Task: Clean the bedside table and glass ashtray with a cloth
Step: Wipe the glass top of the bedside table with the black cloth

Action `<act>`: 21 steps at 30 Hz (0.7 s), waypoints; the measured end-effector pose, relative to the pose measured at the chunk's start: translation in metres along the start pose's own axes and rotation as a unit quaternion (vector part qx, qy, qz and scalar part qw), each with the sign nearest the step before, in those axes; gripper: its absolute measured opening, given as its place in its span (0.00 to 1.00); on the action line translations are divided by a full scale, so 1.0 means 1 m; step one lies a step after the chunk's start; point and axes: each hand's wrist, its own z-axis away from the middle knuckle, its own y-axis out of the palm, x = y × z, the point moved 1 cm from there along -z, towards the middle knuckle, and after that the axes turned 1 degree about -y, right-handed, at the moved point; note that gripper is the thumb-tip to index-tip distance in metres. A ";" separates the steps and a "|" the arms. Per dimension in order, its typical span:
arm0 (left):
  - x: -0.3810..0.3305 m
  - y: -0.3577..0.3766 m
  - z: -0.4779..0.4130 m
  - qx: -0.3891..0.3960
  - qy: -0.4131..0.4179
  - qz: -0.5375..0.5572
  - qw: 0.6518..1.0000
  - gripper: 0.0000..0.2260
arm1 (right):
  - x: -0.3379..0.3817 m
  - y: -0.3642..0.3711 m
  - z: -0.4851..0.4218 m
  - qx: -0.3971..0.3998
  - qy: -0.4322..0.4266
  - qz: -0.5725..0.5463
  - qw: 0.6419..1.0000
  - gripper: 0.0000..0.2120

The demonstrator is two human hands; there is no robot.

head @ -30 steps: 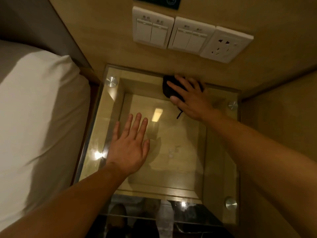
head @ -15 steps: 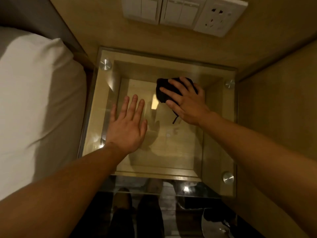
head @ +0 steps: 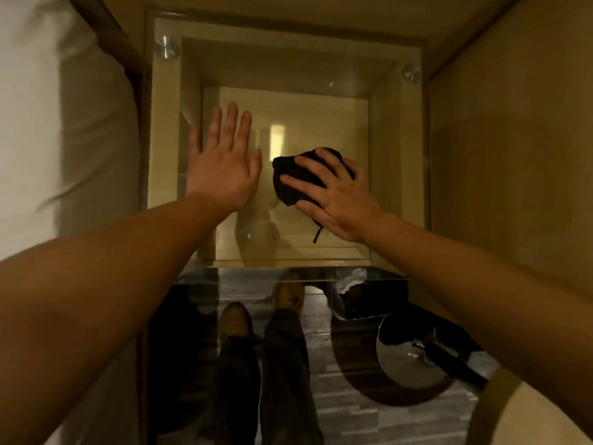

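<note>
Glass top on the bedside table (head: 398,175) is clear and square, with round metal studs (head: 166,48) at the far corners and pale wood showing underneath. Left hand (head: 221,168) lies flat and released on the glass with fingers spread toward 12 o'clock, while the right hand (head: 333,194) at its 3 o'clock presses down on a crumpled black cloth (head: 290,176), soft and lumpy, a thin thread trailing toward 6. Can't spot the ashtray for sure; the shiny stuff on the floor at 5 o'clock is too dark to make out, and the white bedding (head: 38,123) is cut off at 9.
</note>
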 end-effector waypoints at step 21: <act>0.001 -0.001 0.002 0.005 0.010 -0.018 1.000 0.31 | 0.069 0.037 0.110 -0.009 -0.004 -0.088 0.996 0.24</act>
